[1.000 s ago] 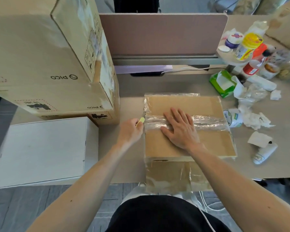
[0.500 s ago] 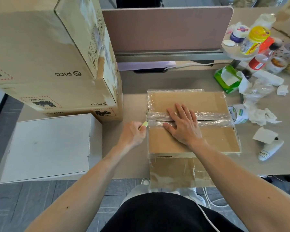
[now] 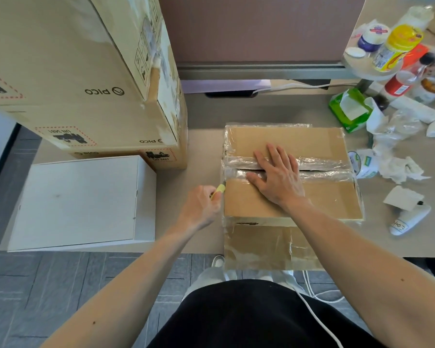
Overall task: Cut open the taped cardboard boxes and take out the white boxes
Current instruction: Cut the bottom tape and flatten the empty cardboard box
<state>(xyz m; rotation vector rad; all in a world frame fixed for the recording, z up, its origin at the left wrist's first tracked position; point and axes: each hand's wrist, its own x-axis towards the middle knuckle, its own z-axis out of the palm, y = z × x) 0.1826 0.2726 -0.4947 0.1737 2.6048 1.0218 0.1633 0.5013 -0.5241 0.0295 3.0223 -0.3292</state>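
Cardboard boxes, largest first: the stack of PICO-marked cartons fills the far left of the desk and is untouched, evidently waiting its turn. Just in front of it a white box lies flat near the desk's front edge, judged to be one already taken out and set aside, clear of the cutting.

The taped cardboard box under work sits at the middle of the desk, directly before the person, with its near side overhanging the front edge. Clear tape runs in a band across the top and wraps the corners. A dark gap shows along the centre seam, so that cut is judged done; the side tape appears to remain.

Right arm reaches forward. The right hand lies palm down across the seam, fingers straight and spread, holding nothing. Its purpose is judged to be pinning the flaps and stopping the box sliding under the cut.

Left arm angles in from the left. The left hand has its fingers curled tight round a yellow cutter, whose tip meets the box's left top edge just nearer than the seam. The blade itself cannot be made out.

Bottles and crumpled tissues crowd the right side, apart from the work
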